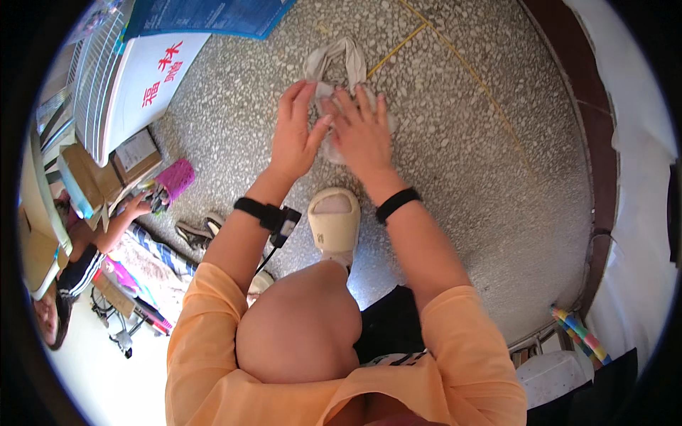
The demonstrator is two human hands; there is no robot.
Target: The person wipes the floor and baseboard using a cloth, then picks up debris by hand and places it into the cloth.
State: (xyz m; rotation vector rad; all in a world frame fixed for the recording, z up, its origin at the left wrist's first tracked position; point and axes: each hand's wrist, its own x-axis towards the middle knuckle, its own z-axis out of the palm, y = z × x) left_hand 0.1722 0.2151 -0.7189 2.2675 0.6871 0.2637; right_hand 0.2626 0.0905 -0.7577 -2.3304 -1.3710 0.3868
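Note:
A crumpled whitish bag (334, 57), thin and partly see-through like plastic, lies on the speckled stone floor ahead of my foot. Its loop-like upper part points away from me. My right hand (361, 133) rests over its near part with the fingers spread, hiding much of it. Beside it on the left, my left hand (293, 131) has its thumb held apart from the fingers, and its fingertips reach the bag's left edge. Nothing shows gripped in either hand.
My cream slipper (332, 220) stands just behind the bag. At left are a white board (145, 89), a wire rack (96, 78), cardboard boxes (135, 156) and another person's hand (138, 204) near a pink basket (176, 179). White cloth (639, 177) hangs along the right.

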